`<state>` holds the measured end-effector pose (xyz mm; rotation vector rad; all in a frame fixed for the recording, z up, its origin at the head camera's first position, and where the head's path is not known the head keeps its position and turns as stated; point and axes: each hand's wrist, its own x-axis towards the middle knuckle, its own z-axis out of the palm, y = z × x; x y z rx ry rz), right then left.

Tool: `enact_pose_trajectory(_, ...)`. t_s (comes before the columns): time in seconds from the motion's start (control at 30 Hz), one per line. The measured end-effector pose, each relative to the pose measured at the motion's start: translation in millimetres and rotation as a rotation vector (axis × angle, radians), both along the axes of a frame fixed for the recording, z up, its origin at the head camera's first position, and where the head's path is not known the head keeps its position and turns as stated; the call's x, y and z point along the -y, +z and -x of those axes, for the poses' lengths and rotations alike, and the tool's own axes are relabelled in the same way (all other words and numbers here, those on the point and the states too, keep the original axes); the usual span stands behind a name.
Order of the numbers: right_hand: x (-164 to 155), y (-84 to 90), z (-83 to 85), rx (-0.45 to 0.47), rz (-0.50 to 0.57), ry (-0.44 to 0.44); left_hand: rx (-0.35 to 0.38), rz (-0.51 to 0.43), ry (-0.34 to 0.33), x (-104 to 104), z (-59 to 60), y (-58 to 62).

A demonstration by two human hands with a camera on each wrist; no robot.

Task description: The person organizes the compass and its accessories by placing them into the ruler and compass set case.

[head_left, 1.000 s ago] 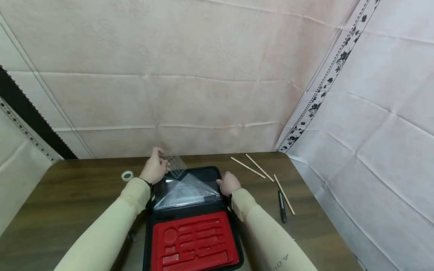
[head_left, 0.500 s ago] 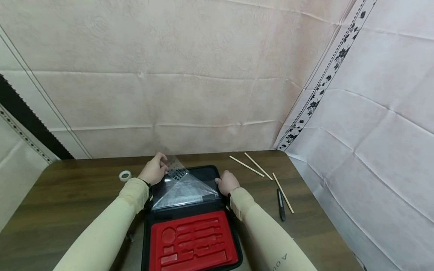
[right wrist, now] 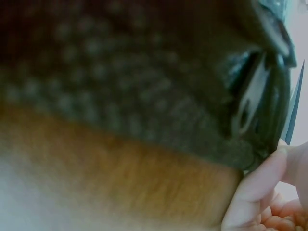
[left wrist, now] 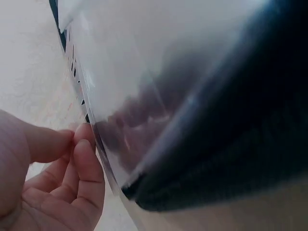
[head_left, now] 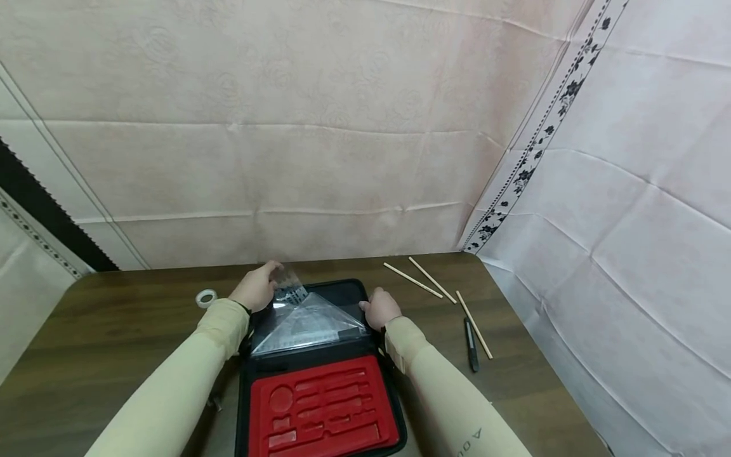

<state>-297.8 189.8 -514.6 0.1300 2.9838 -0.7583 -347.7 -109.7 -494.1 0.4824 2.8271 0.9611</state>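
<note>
A black case (head_left: 338, 289) lies open on the table, its lid half away from the person. Across the lid is a clear plastic sheet (head_left: 311, 325), its far left corner folded back and raised. My left hand (head_left: 255, 291) pinches that corner, which carries dark printed marks; in the left wrist view, thumb and fingertips meet at the sheet's edge. My right hand (head_left: 381, 310) grips the lid's right edge, and the right wrist view shows the thumb against the case's dark side with the other fingers curled below. Nearer the person, the case holds a red moulded insert (head_left: 325, 406) with several recesses.
A roll of white tape (head_left: 206, 298) lies left of the left hand. To the right are three thin wooden sticks (head_left: 474, 325) and a black utility knife (head_left: 471, 346). A cloth-covered wall (head_left: 342, 158) rises behind the table's far edge.
My left hand has drawn slightly nearer with the sheet's corner, and the printed part now sits closer to the lid. The right hand stays at the lid's edge.
</note>
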Motion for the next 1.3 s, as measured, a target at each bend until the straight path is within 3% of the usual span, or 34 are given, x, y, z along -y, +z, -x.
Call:
enact_pose_trajectory(0.33, 2, -0.9, 0.6, -0.008, -0.012, 0.008, 0.022, 0.006, -0.045, -6, 1.2, 1.3)
enact_pose_trajectory(0.57, 2, -0.6, 0.0, -0.018, -0.021, 0.022, -0.086, 0.109, -0.013, 4, 7.5, -0.2)
enact_pose_trajectory(0.73, 3, 0.1, -0.5, -0.021, -0.025, 0.022, -0.107, 0.138, 0.001, 8, 8.7, -1.9)
enact_pose_trajectory(0.93, 2, -0.9, 0.4, -0.018, -0.024, 0.018, -0.018, 0.06, -0.049, 7, 8.1, 0.5)
enact_pose_trajectory(1.1, 1, -0.9, 0.9, -0.015, -0.025, 0.02, 0.068, 0.037, -0.022, 10, 7.7, 3.6)
enact_pose_trajectory(1.2, 0, 0.4, 0.5, -0.01, -0.018, 0.015, 0.035, 0.045, -0.021, 11, 8.1, 2.1)
enact_pose_trajectory(1.3, 0, 1.2, -0.3, 0.0, -0.01, 0.013, -0.048, 0.082, -0.041, 10, 7.1, -0.1)
